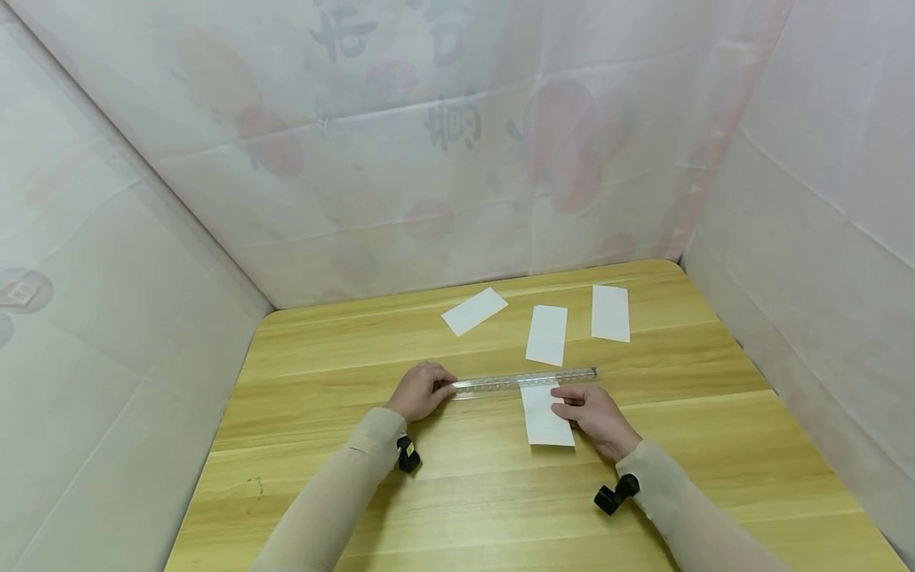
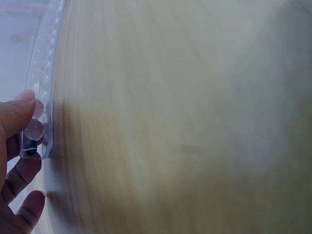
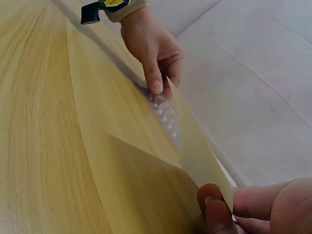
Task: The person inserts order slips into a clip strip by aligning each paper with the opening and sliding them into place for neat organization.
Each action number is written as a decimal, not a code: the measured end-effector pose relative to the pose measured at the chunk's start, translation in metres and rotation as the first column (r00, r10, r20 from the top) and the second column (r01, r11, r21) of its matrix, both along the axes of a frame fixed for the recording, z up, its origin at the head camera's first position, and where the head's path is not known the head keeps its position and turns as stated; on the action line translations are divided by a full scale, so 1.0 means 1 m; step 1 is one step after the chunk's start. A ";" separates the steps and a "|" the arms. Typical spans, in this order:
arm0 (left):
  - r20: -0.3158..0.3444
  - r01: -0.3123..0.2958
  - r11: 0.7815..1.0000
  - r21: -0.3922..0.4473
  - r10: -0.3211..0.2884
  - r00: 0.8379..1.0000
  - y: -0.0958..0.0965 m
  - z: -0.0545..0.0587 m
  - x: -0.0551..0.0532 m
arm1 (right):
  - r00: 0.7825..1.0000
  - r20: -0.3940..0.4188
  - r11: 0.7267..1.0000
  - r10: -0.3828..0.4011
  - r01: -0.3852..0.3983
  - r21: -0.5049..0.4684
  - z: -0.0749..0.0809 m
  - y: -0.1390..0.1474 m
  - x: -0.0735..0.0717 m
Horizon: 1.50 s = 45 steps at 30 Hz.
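Observation:
A long, narrow clear plastic strip (image 1: pixel 493 384) with a row of round clear shapes lies crosswise over the middle of the table. My left hand (image 1: pixel 422 391) pinches its left end, where a small dark piece shows inside the strip (image 2: pixel 41 87) in the left wrist view. Between thumb and fingers, my right hand (image 1: pixel 599 417) holds a white paper card (image 1: pixel 545 423) by its right edge. The card's far end meets the strip right of its middle. In the right wrist view the card (image 3: pixel 197 144) stands tilted above the wood, casting a shadow.
Beyond the strip lie three more white cards: a slanted one (image 1: pixel 475 311) at left, one (image 1: pixel 546 335) in the middle and one (image 1: pixel 611 313) at right. Pale printed cloth (image 1: pixel 429 175) hangs behind the wooden table (image 1: pixel 322 349) and along both sides.

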<state>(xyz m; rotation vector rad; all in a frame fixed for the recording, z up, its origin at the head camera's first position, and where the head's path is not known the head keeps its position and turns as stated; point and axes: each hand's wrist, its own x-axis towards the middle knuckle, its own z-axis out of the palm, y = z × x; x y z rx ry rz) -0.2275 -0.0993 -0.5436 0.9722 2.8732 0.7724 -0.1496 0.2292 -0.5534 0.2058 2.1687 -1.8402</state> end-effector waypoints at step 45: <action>-0.031 -0.010 1.000 0.005 0.010 0.999 -0.001 -0.005 -0.001 | 1.000 -0.001 1.000 -0.014 0.014 0.012 0.001 0.019 0.003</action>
